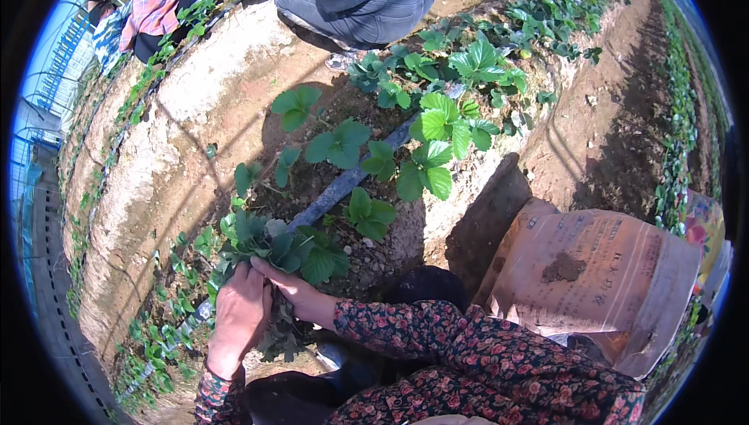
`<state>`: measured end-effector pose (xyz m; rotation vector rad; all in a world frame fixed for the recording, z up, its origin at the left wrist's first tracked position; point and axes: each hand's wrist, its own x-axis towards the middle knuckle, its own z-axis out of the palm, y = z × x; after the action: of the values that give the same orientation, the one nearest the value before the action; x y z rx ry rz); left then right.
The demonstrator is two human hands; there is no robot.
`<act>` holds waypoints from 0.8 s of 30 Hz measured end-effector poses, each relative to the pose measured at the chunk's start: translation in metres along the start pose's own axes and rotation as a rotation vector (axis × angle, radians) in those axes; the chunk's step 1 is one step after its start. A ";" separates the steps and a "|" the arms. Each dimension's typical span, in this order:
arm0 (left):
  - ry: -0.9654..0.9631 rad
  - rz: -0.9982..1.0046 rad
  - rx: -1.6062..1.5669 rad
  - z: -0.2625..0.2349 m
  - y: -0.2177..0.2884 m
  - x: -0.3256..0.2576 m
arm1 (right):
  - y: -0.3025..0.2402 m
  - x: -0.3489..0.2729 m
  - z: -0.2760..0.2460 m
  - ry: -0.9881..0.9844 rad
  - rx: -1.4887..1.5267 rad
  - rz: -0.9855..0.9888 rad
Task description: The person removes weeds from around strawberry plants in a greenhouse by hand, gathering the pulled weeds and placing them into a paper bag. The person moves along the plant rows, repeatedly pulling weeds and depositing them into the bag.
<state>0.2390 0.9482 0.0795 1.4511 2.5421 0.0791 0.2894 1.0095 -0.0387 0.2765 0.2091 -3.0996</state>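
Note:
My left hand (240, 309) and my right hand (292, 291) meet low in the view, left of centre, at a leafy strawberry plant (269, 241). Curled fingers of the left hand close on the leaves and stems. Beside them, the right hand pinches in the same foliage, its thumb and fingertips partly covered by leaves. Just below the hands hangs a darker clump of leaves (285, 335), which looks limp. Exactly which stems each hand holds is hidden.
A grey drip hose (324, 202) runs along the soil bed among more strawberry plants (437, 124). At right stands a dirt-stained pinkish container (589, 269) with printing. Ahead, a person in grey trousers (363, 7) crouches; others work at upper left (160, 0).

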 end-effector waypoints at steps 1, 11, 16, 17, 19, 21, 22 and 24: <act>-0.104 0.004 0.024 -0.026 0.016 0.011 | -0.004 0.004 -0.004 0.041 0.006 0.035; 0.089 0.886 0.053 0.095 0.102 0.274 | 0.069 -0.022 0.016 0.036 -0.903 0.209; -0.049 0.769 0.144 0.141 0.152 0.289 | 0.056 -0.044 -0.008 0.103 -0.938 0.226; -0.005 0.769 0.139 0.146 0.153 0.287 | 0.054 -0.046 -0.008 0.107 -0.945 0.222; 0.160 0.831 0.140 0.154 0.145 0.285 | 0.054 -0.050 -0.009 0.108 -0.942 0.222; 0.101 0.901 0.241 0.160 0.124 0.285 | 0.057 -0.044 -0.007 0.095 -0.933 0.222; 0.081 0.945 0.275 0.158 0.125 0.285 | 0.057 -0.049 -0.007 0.101 -0.935 0.228; 0.053 0.947 0.266 0.153 0.125 0.283 | 0.056 -0.049 -0.009 0.119 -0.950 0.214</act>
<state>0.2376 1.2461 -0.0957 2.6428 1.7086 -0.0814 0.3413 0.9558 -0.0458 0.3930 1.4486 -2.4146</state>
